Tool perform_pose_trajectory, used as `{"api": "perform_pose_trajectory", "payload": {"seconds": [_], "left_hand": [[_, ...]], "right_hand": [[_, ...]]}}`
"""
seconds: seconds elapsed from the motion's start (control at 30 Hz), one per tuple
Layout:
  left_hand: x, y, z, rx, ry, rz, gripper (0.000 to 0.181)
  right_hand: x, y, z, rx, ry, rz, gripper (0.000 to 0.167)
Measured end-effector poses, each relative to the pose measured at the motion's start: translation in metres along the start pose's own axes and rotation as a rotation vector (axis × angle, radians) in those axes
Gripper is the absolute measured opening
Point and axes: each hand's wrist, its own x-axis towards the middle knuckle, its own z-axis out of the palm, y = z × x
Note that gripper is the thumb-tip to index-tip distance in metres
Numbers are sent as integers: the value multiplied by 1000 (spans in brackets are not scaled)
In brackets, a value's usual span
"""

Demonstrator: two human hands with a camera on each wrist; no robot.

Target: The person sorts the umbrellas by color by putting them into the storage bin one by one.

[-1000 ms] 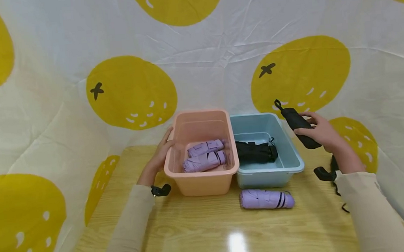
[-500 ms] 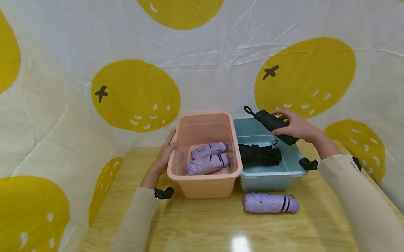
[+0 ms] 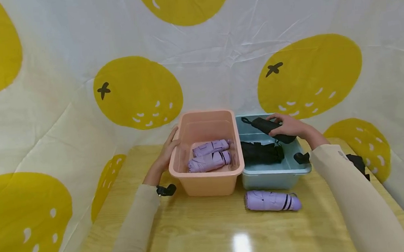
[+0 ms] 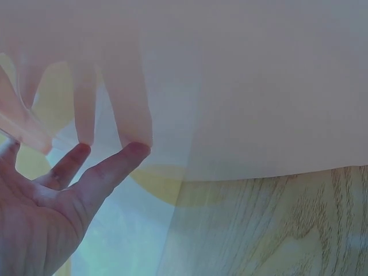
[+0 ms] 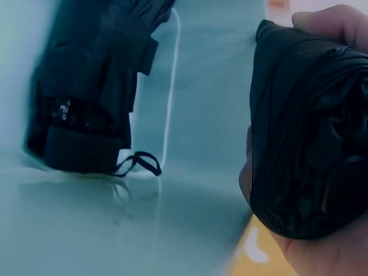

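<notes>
My right hand [image 3: 289, 127] grips a folded black umbrella [image 3: 264, 126] with a wrist loop, low over the far part of the blue bin [image 3: 277, 172]. Another folded black umbrella [image 3: 262, 153] lies in that bin; the right wrist view shows its strap end beside the held umbrella [image 5: 305, 132]. With its fingers extended, my left hand [image 3: 165, 154] touches the outer left side of the pink bin [image 3: 208, 185]. In the left wrist view the fingertips of the left hand [image 4: 57, 201] meet the bin's smooth wall. Inside the pink bin lie two folded purple umbrellas [image 3: 210, 161].
A folded purple umbrella [image 3: 270, 201] lies on the wooden table [image 3: 196, 233] in front of the blue bin. Black items [image 3: 357, 163] show partly behind the right sleeve. A white cloth with yellow fruit shapes [image 3: 205, 82] hangs behind the bins, which stand side by side.
My right hand has carried the black umbrella leftward from the right of the blue bin and lowered it over that bin. The left hand stays at the pink bin.
</notes>
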Motion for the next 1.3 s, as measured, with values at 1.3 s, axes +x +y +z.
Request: {"api": "perform_pose_trajectory", "payload": {"seconds": [1.3], "left_hand": [[-17, 25, 10, 35, 47, -41, 58]], "right_hand": [[50, 14, 52, -20, -298, 32, 73]]}}
